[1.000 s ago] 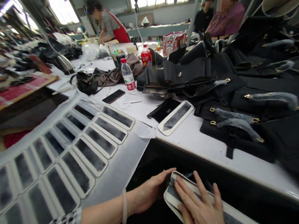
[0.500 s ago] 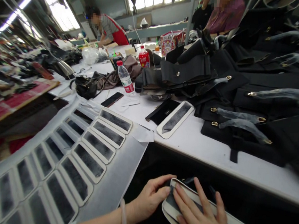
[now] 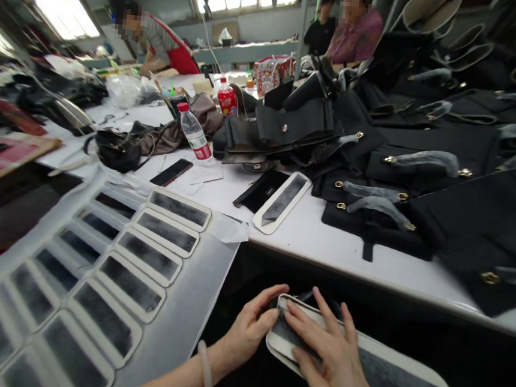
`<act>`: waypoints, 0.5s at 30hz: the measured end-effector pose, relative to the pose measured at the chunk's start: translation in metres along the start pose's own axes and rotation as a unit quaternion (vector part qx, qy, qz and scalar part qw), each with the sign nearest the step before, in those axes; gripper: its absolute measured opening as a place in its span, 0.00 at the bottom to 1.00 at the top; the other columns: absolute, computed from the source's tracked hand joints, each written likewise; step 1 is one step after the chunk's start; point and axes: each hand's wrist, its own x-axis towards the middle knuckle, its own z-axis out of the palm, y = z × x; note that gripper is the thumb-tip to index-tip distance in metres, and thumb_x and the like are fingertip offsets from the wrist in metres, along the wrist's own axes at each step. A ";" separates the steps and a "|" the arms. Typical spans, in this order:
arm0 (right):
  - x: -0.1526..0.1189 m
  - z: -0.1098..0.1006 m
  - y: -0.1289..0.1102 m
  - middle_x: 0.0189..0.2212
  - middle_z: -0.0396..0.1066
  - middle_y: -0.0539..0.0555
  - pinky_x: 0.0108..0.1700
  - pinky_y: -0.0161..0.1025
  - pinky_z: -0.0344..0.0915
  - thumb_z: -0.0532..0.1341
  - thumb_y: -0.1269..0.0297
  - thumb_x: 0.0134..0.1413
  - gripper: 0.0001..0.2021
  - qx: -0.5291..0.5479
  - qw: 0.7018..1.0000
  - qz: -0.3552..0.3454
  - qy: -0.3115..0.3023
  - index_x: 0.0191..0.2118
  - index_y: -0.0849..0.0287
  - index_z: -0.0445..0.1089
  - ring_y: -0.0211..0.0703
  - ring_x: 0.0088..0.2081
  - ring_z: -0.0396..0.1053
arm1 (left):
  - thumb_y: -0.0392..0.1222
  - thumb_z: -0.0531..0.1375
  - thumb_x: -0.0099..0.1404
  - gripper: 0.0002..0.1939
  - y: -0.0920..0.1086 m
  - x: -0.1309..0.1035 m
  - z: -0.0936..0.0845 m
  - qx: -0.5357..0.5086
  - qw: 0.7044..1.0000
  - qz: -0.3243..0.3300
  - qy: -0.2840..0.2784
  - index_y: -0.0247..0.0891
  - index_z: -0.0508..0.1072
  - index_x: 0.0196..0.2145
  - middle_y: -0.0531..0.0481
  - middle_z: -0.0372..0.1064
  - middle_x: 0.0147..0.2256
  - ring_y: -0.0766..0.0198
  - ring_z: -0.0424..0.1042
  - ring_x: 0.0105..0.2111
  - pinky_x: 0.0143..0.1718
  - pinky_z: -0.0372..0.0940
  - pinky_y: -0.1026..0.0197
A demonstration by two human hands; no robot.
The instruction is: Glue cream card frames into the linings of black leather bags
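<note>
A long panel with rounded corners, a cream border and a dark grey middle strip lies tilted at the lower right, over black material. At its far left corner my left hand pinches the edge between thumb and fingers; a pale bangle is on that wrist. My right hand lies on top of the panel with its fingers stretched and spread, the fingertips near that same end. A second layer shows under the panel's left end. What sits beneath it is too dark to make out.
On the left, a grey sheet bears rows of similar panels. Another panel lies on the white table beside a black piece. Black bags pile up at right. A water bottle and phone stand behind; people work farther back.
The whole view has shifted, so the table, bags and sheet sit farther left. Both hands keep much the same hold on the panel, and more of its right end now shows.
</note>
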 end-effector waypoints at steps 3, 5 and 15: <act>-0.007 -0.010 -0.005 0.55 0.71 0.49 0.67 0.67 0.26 0.59 0.67 0.52 0.23 0.063 0.997 0.044 -0.024 0.53 0.42 0.73 0.55 0.68 0.47 | 0.45 0.57 0.68 0.25 -0.002 0.001 0.000 -0.016 1.000 0.013 -0.002 0.41 0.62 0.62 0.42 0.61 0.63 0.52 0.60 0.63 0.65 0.53 0.48; -0.010 -0.013 -0.009 0.54 0.72 0.47 0.66 0.66 0.21 0.59 0.70 0.50 0.23 0.105 0.992 0.070 -0.024 0.51 0.41 0.74 0.53 0.68 0.47 | 0.44 0.56 0.68 0.26 -0.003 0.003 -0.001 -0.013 1.000 0.025 -0.011 0.41 0.60 0.63 0.41 0.59 0.64 0.53 0.57 0.64 0.66 0.51 0.46; -0.055 -0.067 0.016 0.53 0.73 0.55 0.63 0.44 0.57 0.70 0.58 0.48 0.17 0.401 0.772 0.150 0.470 0.45 0.54 0.77 0.48 0.57 0.66 | 0.22 0.50 0.56 0.31 0.039 0.015 0.002 0.409 0.869 0.271 -0.068 0.47 0.71 0.53 0.48 0.57 0.63 0.54 0.52 0.66 0.67 0.47 0.39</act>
